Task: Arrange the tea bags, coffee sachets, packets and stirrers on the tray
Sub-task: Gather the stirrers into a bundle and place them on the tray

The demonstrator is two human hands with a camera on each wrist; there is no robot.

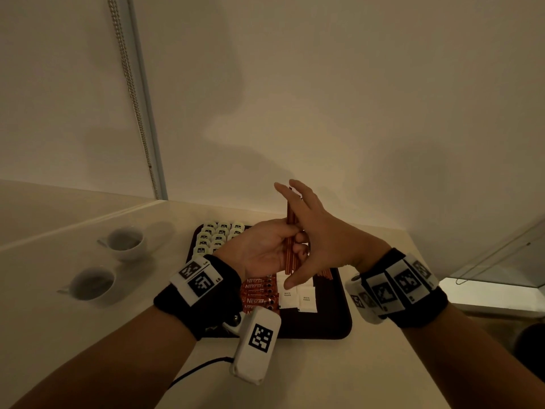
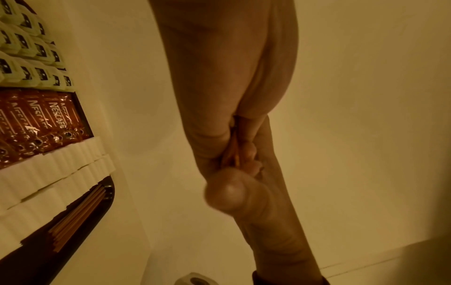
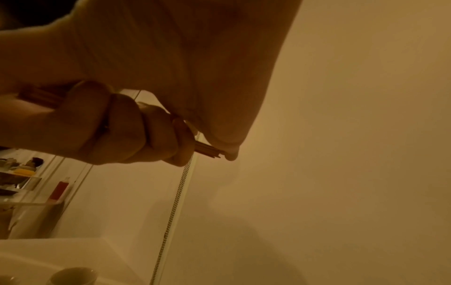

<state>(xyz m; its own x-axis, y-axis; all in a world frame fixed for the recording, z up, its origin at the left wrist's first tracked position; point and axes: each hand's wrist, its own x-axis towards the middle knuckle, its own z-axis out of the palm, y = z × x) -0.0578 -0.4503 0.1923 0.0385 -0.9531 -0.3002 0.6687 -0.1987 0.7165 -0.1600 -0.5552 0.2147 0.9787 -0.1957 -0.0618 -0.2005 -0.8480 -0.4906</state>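
Observation:
My left hand (image 1: 277,243) grips a bundle of thin brown stirrers (image 1: 290,219) upright above the dark tray (image 1: 339,329). My right hand (image 1: 312,228) lies flat against the bundle, fingers straight; in the right wrist view the stirrer ends (image 3: 209,151) touch its palm. On the tray lie rows of pale tea bags (image 1: 218,234), red Nescafe coffee sachets (image 1: 259,293), white sugar packets (image 1: 298,296) and more stirrers (image 1: 326,273) at the right. The left wrist view shows the tea bags (image 2: 29,48), sachets (image 2: 41,119), packets (image 2: 48,173) and the stirrers (image 2: 78,217) that lie on the tray.
Two white cups (image 1: 126,242) (image 1: 91,283) stand on the counter left of the tray. A wall rises just behind the tray, with a bead chain (image 1: 129,84) hanging at the back left. A glass-fronted ledge (image 1: 501,270) sits at the right.

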